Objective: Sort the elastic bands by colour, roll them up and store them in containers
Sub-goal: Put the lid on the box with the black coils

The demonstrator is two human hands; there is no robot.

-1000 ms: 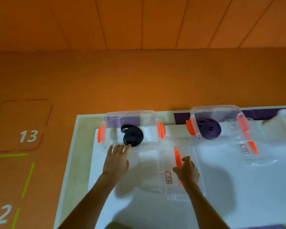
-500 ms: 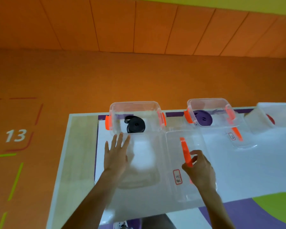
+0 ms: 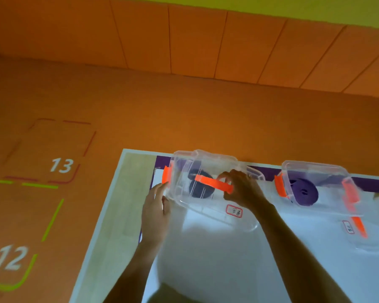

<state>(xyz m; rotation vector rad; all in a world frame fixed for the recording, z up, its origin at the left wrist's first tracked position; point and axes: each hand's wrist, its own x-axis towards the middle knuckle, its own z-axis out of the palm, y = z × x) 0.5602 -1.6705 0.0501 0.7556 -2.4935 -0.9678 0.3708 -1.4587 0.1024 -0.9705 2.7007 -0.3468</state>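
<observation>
Orange floor (image 3: 184, 117); white desk (image 3: 228, 259). At its far edge, left box (image 3: 206, 155) holds a rolled black band (image 3: 200, 190), right box (image 3: 315, 169) a rolled purple band (image 3: 304, 192). Lid (image 3: 217, 212) tilted over left box. Right hand (image 3: 243, 189) grips the lid's orange handle (image 3: 212, 183); left hand (image 3: 154, 213), fingers extended, touches the lid's left edge.

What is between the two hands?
In the head view, a clear lid with an orange handle lies between them: the left hand touches its edge, the right hand pinches the handle.
</observation>
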